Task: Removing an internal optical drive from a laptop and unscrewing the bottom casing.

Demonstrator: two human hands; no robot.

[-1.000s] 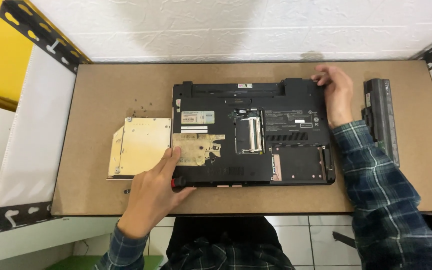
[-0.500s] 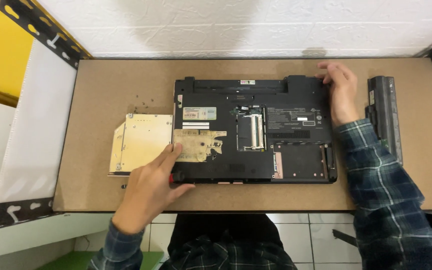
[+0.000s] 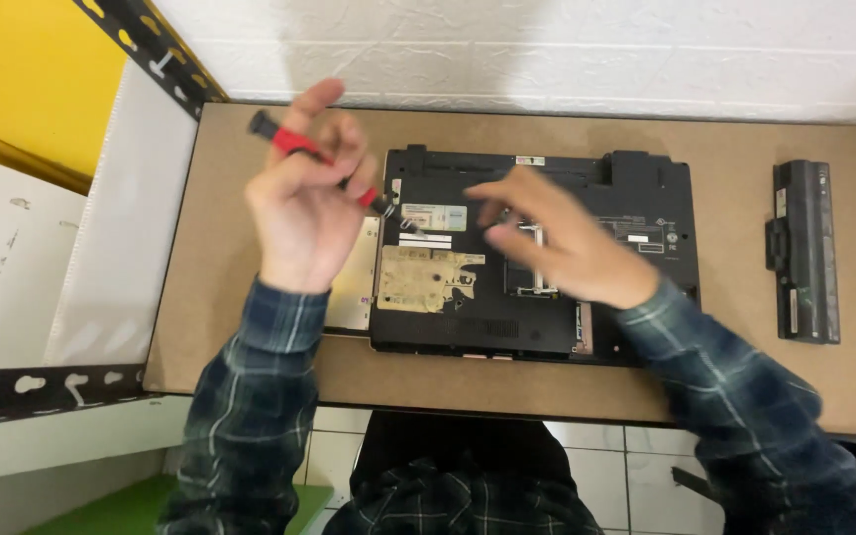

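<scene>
A black laptop [image 3: 636, 213] lies bottom side up on the brown table [image 3: 745, 386], with a panel off and a worn tan patch on its left part. My left hand [image 3: 304, 213] is raised above the laptop's left edge and grips a red and black screwdriver [image 3: 294, 144], its tip pointing toward the laptop's upper left. My right hand [image 3: 557, 243] hovers over the middle of the laptop with the fingers spread and nothing in it. A pale metal drive tray [image 3: 351, 287] lies against the laptop's left side, mostly hidden by my left arm.
A long black battery pack [image 3: 802, 253] lies on the table to the right of the laptop. A white brick wall [image 3: 547, 50] backs the table. A perforated black metal rail [image 3: 42, 391] and white panels [image 3: 101, 258] stand at the left, beside a yellow surface.
My left hand has left the laptop's lower left and risen, now holding the screwdriver. My right hand came off the laptop's upper right corner to its middle. The view has closed in.
</scene>
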